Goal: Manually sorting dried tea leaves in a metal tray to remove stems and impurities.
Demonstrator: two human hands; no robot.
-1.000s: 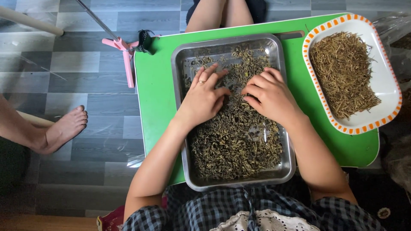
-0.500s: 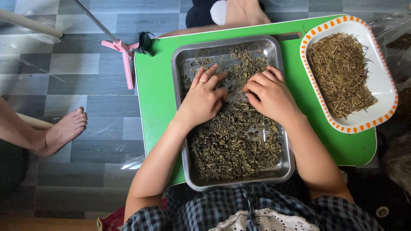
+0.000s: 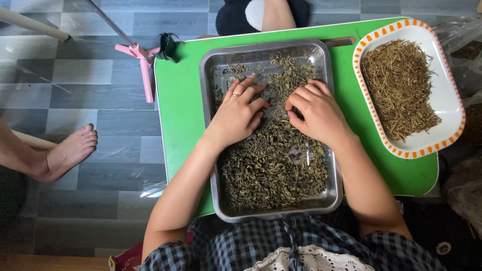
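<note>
Dried leaves [image 3: 273, 170] heaped in steel tray [image 3: 211, 75] on green bench [image 3: 175, 115]. Left hand [image 3: 240, 113] flat, fingers spread, grasping nothing; right hand [image 3: 314, 113] curled, pinching leaves. Bulk of pile nearer tray's near edge, below both palms.

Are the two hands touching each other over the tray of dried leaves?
Apart. The head view shows leaves between the left hand and the right hand.
</note>
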